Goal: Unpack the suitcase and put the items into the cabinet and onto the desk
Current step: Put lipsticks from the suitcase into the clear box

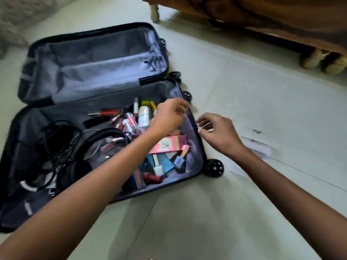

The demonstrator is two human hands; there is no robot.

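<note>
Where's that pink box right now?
In the head view, the pink box lies in the filled half of the open suitcase, near its right wall, just below the left hand in the picture and above the blue packets.

bare left forearm [90, 177] reaching forward | bare left hand [170, 117] raised, fingers loosely curled | bare right forearm [281, 182] reaching forward | bare right hand [218, 133] palm down, fingers curled | grips unclear, blurred

Left forearm [112, 171] hides suitcase [93, 68] contents; wooden furniture [262, 14] cut off top edge.
</note>
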